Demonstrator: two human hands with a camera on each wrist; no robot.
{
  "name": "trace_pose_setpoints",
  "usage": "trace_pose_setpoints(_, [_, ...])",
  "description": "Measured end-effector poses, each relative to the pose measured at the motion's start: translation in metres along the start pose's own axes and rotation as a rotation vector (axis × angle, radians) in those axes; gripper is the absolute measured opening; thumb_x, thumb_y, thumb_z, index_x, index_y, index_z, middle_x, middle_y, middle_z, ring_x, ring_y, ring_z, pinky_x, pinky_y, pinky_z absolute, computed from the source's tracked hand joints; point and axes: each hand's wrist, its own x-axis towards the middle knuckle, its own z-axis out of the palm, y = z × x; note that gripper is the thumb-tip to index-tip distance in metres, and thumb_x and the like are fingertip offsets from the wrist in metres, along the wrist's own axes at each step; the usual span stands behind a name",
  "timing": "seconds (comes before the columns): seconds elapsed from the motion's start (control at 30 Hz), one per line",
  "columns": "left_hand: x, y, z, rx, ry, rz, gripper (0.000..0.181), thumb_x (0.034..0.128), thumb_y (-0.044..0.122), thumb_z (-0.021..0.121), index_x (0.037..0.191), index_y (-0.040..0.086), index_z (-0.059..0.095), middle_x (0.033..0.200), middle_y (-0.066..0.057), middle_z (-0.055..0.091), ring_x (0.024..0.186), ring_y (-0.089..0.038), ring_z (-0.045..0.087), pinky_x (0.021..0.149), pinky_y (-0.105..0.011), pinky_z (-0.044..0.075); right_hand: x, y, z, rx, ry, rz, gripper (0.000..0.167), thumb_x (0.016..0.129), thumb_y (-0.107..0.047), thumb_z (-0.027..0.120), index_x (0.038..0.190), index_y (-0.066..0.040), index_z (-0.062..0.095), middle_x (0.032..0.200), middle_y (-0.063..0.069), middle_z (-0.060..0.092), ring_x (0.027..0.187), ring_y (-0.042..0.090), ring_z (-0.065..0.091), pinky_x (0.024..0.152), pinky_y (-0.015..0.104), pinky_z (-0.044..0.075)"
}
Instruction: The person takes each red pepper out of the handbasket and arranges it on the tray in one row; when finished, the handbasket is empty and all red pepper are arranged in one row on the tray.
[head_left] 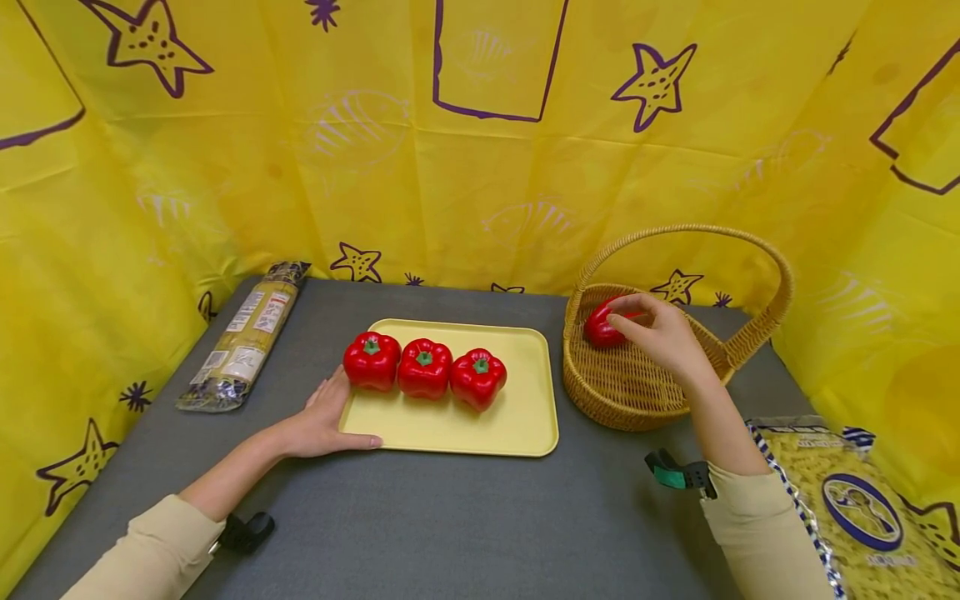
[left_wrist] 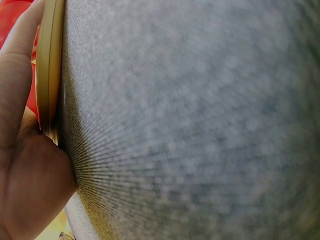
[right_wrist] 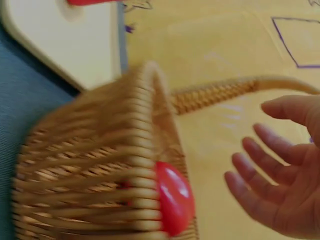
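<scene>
Against the left front corner of a pale yellow tray [head_left: 465, 429] rests my left hand [head_left: 318, 421], its thumb along the front edge and its fingers at the left side. Three red bell peppers with green stems, a left one [head_left: 371, 371], a middle one [head_left: 424, 379] and a right one [head_left: 477, 383], sit in a row on the tray. Over a wicker basket [head_left: 622, 417] hovers my right hand [head_left: 667, 333]. A red bell pepper [head_left: 598, 327] lies in the basket; the right wrist view shows the fingers [right_wrist: 245, 150] spread, apart from it.
The basket's tall arched handle [head_left: 697, 228] rises behind my right hand. At the left lies a long clear packet of noodles [head_left: 255, 333]. A bag of pasta [head_left: 840, 500] lies at the right front. Yellow printed cloth [head_left: 480, 167] surrounds the grey table [head_left: 450, 517].
</scene>
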Motion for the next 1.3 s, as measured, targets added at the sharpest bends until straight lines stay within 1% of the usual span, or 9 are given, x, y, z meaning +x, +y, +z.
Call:
trace_pose_setpoints(0.23, [-0.001,0.001,0.0,0.012,0.012,0.008,0.112,0.0787,0.049,0.077,0.154,0.005,0.006,0.158,-0.023,0.007,0.143,-0.048,-0.005,0.104,-0.073,0.001,0.018,0.001,-0.025,-0.018,-0.148,0.12,0.065,0.097,-0.047,0.054,0.143,-0.004,0.041,0.143,0.023,0.041,0.125,0.039,0.043,0.099,0.055,0.039])
trace_pose_setpoints(0.63, [0.0,0.002,0.0,0.01,0.013,0.003,0.113,0.078,0.05,0.077,0.154,0.005,0.006,0.158,-0.022,0.006,0.143,-0.047,-0.004,0.104,-0.072,0.001,0.047,0.024,-0.038,-0.126,-0.23,0.198,0.072,0.099,-0.045,0.051,0.142,0.01,0.033,0.137,0.032,0.041,0.111,0.042,0.052,0.081,0.038,0.05])
trace_pose_setpoints(0.7, [0.0,0.002,0.0,0.012,0.011,0.0,0.113,0.078,0.05,0.077,0.154,0.006,0.006,0.159,-0.021,0.006,0.144,-0.046,-0.003,0.105,-0.072,0.001,0.051,0.028,-0.039,-0.137,-0.241,0.216,0.074,0.099,-0.045,0.052,0.142,0.011,0.033,0.129,0.03,0.045,0.097,0.036,0.056,0.075,0.036,0.05])
trace_pose_setpoints(0.77, [0.0,0.002,0.0,0.013,0.008,-0.003,0.112,0.0782,0.05,0.077,0.154,0.006,0.007,0.159,-0.021,0.006,0.144,-0.046,-0.004,0.105,-0.072,0.001,0.055,0.031,-0.039,-0.133,-0.256,0.241,0.073,0.098,-0.046,0.052,0.14,0.012,0.035,0.102,0.022,0.054,0.075,0.026,0.055,0.065,0.032,0.047])
trace_pose_setpoints(0.87, [-0.001,0.002,0.0,0.011,0.006,-0.006,0.112,0.0783,0.049,0.077,0.154,0.005,0.007,0.159,-0.022,0.005,0.144,-0.046,-0.004,0.105,-0.072,0.0,0.064,0.04,-0.038,-0.084,-0.28,0.277,0.055,0.097,-0.048,0.052,0.115,0.004,0.054,0.068,0.004,0.044,0.053,0.014,0.038,0.055,0.03,0.04])
trace_pose_setpoints(0.97, [-0.001,0.002,0.0,0.01,0.006,-0.01,0.113,0.0783,0.049,0.077,0.154,0.006,0.006,0.159,-0.022,0.005,0.144,-0.046,-0.005,0.105,-0.072,0.0,0.068,0.044,-0.036,-0.09,-0.315,0.294,0.065,0.097,-0.054,0.047,0.117,0.008,0.052,0.076,0.014,0.054,0.068,0.026,0.054,0.067,0.037,0.05])
trace_pose_setpoints(1.03, [-0.001,0.001,0.0,0.011,0.006,-0.012,0.113,0.0783,0.049,0.077,0.155,0.006,0.006,0.159,-0.022,0.005,0.144,-0.046,-0.005,0.105,-0.072,0.0,0.071,0.047,-0.035,-0.089,-0.34,0.319,0.079,0.097,-0.058,0.044,0.135,0.011,0.042,0.108,0.03,0.056,0.096,0.041,0.058,0.084,0.046,0.051])
trace_pose_setpoints(1.1, [-0.001,0.001,0.0,0.011,0.007,-0.012,0.113,0.0782,0.05,0.077,0.155,0.006,0.006,0.159,-0.022,0.005,0.144,-0.046,-0.005,0.105,-0.072,0.0,0.072,0.046,-0.032,-0.08,-0.366,0.346,0.092,0.098,-0.059,0.039,0.149,0.013,0.014,0.138,0.039,0.035,0.125,0.05,0.042,0.098,0.055,0.044])
trace_pose_setpoints(1.3, [0.0,0.001,0.001,0.013,0.013,-0.008,0.113,0.0777,0.05,0.077,0.155,0.007,0.006,0.159,-0.022,0.006,0.144,-0.046,-0.004,0.105,-0.072,0.001,0.079,0.052,-0.026,-0.029,-0.394,0.42,0.098,0.097,-0.063,0.031,0.148,0.016,0.001,0.144,0.042,0.023,0.129,0.053,0.036,0.095,0.055,0.046])
